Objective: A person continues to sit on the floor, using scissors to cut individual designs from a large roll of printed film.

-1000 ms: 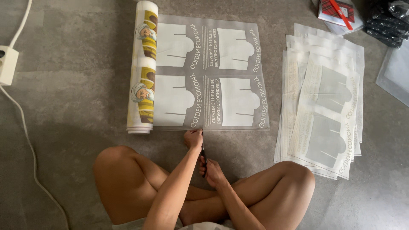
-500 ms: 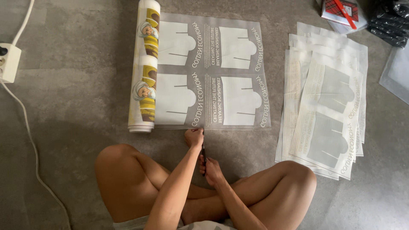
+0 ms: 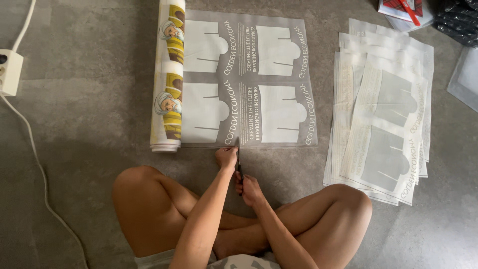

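Right hand point(image 3: 249, 188) fingers clamped on dark slim scissors point(image 3: 238, 164), long axis near-to-far, tips at near edge of unrolled translucent printed film sheet point(image 3: 249, 79). Left hand point(image 3: 226, 157) fingers pinch that edge. Cut-sheet stack point(image 3: 383, 119) lies right.

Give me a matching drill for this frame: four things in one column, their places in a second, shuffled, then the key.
Things:
1. printed roll
2. stack of cut sheets
3. white power strip
4. scissors

Places:
A. far left edge of the floor, cable trailing down
B. between the left hand and right hand, at the near edge of the unrolled sheet
C. left side of the unrolled sheet
D. right of the unrolled sheet, fanned on the floor

Pairs: 1-C, 2-D, 3-A, 4-B
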